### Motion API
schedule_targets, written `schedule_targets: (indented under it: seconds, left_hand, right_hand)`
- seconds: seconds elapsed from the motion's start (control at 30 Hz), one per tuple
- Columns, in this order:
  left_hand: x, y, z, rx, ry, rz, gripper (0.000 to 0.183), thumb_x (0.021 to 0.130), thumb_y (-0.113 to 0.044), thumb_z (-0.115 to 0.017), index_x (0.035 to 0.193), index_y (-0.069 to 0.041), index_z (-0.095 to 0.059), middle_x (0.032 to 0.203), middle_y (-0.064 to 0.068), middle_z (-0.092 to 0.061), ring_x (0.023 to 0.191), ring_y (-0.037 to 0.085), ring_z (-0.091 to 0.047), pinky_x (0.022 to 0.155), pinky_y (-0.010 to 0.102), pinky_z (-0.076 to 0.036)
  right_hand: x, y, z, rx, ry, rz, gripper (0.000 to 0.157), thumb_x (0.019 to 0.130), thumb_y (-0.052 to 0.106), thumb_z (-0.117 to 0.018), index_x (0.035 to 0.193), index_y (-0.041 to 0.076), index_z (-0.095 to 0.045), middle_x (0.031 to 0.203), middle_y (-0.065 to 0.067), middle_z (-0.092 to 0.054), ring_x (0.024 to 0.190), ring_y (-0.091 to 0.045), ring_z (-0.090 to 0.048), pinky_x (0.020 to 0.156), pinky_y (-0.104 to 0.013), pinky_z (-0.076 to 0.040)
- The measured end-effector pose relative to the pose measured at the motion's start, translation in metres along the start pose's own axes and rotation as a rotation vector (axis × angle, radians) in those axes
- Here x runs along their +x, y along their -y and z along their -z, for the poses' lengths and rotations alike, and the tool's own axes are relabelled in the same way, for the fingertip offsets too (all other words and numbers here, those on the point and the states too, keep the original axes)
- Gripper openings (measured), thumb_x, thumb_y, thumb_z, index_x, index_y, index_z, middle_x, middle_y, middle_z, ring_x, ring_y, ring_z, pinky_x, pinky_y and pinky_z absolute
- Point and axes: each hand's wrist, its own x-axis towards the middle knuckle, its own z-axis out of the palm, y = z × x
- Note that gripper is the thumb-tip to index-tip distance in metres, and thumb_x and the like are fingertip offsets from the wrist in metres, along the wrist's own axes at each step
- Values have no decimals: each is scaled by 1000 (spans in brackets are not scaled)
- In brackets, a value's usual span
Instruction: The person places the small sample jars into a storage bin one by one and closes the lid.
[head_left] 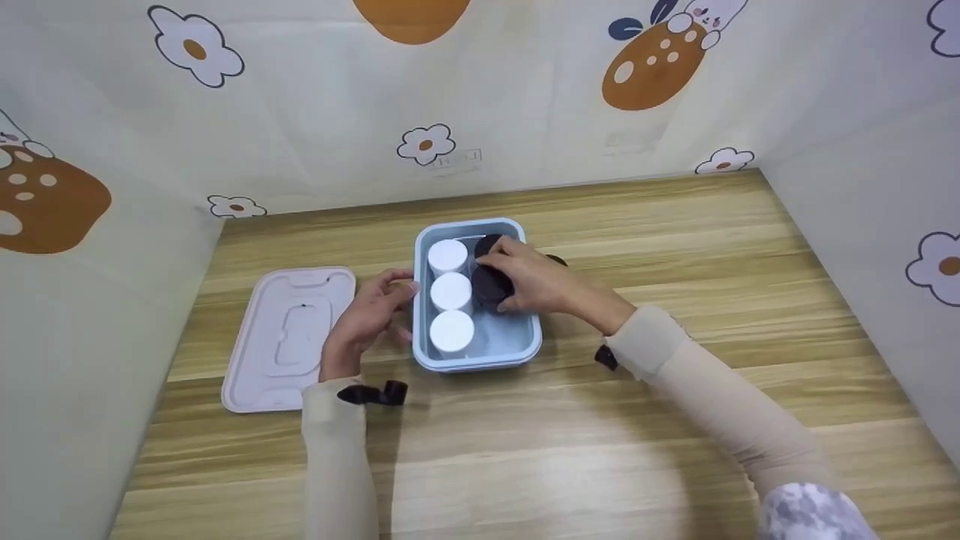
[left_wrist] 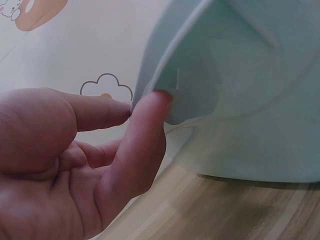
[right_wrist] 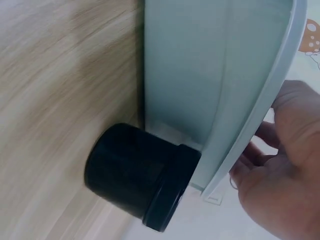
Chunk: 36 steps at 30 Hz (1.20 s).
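A light blue plastic bin [head_left: 501,337] stands on the wooden table. Along its left side sits a row of white-lidded containers [head_left: 452,330]. My left hand [head_left: 371,315] pinches the bin's left rim between thumb and fingers, as the left wrist view shows closely. Inside the bin, at the right, my right hand [head_left: 536,279] grips a round black jar [head_left: 491,286] from above. Another black jar [head_left: 486,244] is behind it, partly covered by the fingers. Outside, beside the bin's right wall, stands one more black jar [right_wrist: 135,172], mostly hidden in the head view.
A pale, rectangular lid [head_left: 289,337] lies on the table left of the bin, beside my left hand. Patterned sheeting [head_left: 322,127] walls off the table at the back and both sides. Dark wrist mounts [head_left: 375,393] stick out from the sleeves.
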Motion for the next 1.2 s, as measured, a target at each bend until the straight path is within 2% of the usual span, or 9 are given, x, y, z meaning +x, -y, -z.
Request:
schedule_targets:
  seconds: [0.3, 0.67, 0.97, 1.2]
  left_hand:
    - [0, -2, -3, -19, -12, 27, 41, 106, -18, -47, 144, -3, -41, 113, 11, -62, 94, 17, -68, 49, 25, -59]
    - [1, -1, -3, -11, -20, 17, 41, 106, -18, -48, 143, -2, -42, 117, 15, -64, 97, 19, -69, 49, 26, -60]
    - [0, -2, -3, -14, -6, 16, 43, 106, -19, -48, 145, -1, -40, 119, 16, -63, 97, 19, -69, 51, 29, -61]
    - [0, -2, -5, -21, -16, 12, 42, 106, -17, -49, 144, 0, -40, 118, 16, -64, 97, 18, -69, 49, 27, -60]
  right_hand:
    - [0, 3, -1, -72, 26, -13, 71, 75, 11, -88, 138, 1, -56, 131, -22, -49, 122, -35, -53, 112, -47, -47]
    - [2, 7, 0, -114, 90, -56, 71, 74, 11, -89, 137, 1, -58, 133, -20, -48, 128, -35, -47, 113, -45, -46]
    - [0, 5, 1, -78, 76, -50, 78, 73, 14, -89, 141, 2, -54, 134, -21, -48, 127, -36, -47, 115, -47, -44]
    - [-5, 6, 2, 19, 25, -50, 78, 77, 18, -87, 144, 2, -50, 139, -21, -48, 131, -35, -47, 118, -46, -41]
